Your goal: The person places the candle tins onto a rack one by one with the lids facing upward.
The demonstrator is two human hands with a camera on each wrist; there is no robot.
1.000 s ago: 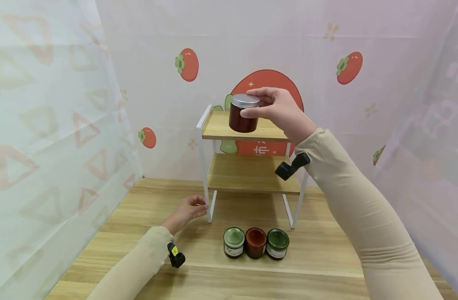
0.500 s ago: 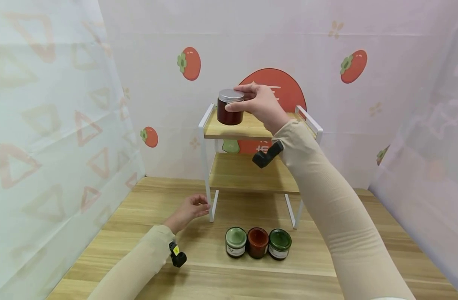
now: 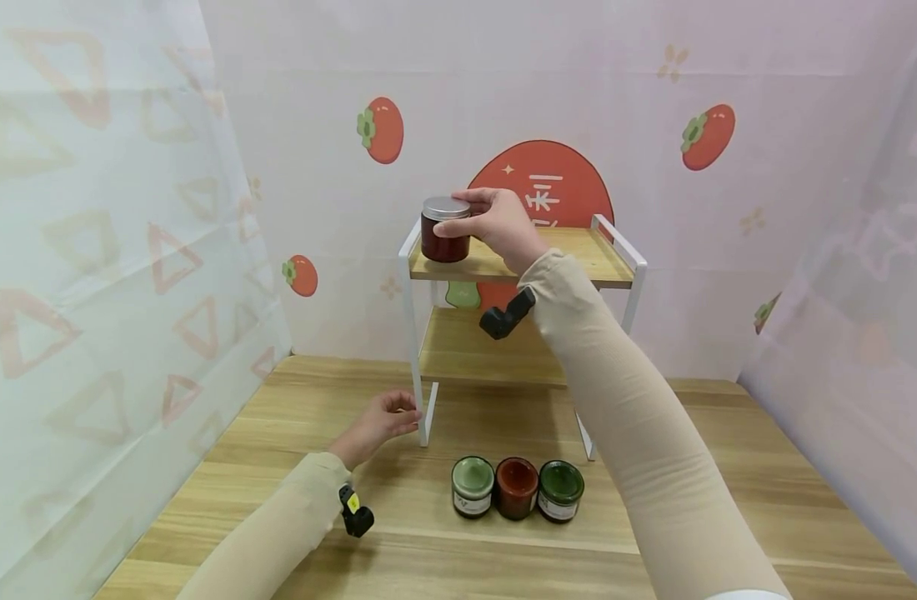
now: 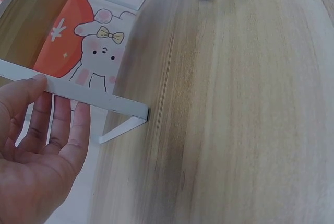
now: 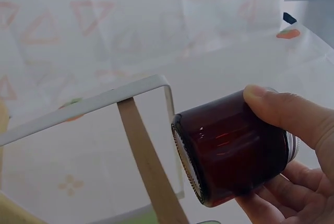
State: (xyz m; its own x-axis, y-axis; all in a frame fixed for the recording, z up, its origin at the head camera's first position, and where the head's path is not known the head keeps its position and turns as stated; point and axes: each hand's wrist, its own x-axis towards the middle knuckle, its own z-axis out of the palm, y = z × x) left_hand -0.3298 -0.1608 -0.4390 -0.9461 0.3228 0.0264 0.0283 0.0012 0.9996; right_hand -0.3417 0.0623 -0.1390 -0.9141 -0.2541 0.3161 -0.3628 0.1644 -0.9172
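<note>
Fingers of the right hand (image 3: 503, 225): wrapped on a dark red jar (image 3: 443, 247), with the thumb pressed to its near side and the other fingers set behind.
Dark red jar: held upright at the right fingertips, over the left end of the top board (image 3: 578, 250). Its base is seen in the right wrist view, so it is judged to be lifted just off the wood.
Silver lid (image 3: 447, 208): fitted on the jar, level with the right fingers. The grip is taken high, near this lid, presumably so that the base is left free.
Fingers of the left hand (image 3: 381, 422): pinched on the rack's left front leg (image 4: 99, 97), low down, well below the right fingers. The rack is probably being steadied by this hold.
Middle board (image 3: 473, 346): set below the right fingers and above the left ones.
Three jars, pale green (image 3: 473, 482), red (image 3: 517, 487) and dark green (image 3: 561, 485): stood in a close row on the tabletop (image 3: 256, 417), right of the left fingers and nearer the viewer, perhaps grouped for easy reach. Whether they are capped cannot be told.
</note>
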